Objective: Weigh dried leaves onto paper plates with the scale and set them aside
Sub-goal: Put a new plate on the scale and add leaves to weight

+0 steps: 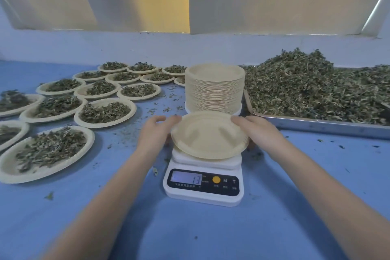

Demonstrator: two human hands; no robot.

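Observation:
An empty paper plate (207,136) hangs tilted just over the platform of a white digital scale (203,183), whose display reads 13. My left hand (156,133) grips the plate's left rim and my right hand (258,131) grips its right rim. Behind the scale stands a tall stack of empty paper plates (214,88). A large heap of dried leaves (312,88) fills a metal tray (329,127) on the right. Several plates filled with leaves (104,112) cover the left part of the blue table.
Loose leaf crumbs (49,196) lie scattered on the blue tabletop (190,234). A pale wall ledge (190,46) runs behind the plates and tray. A filled plate (45,151) lies close to my left forearm.

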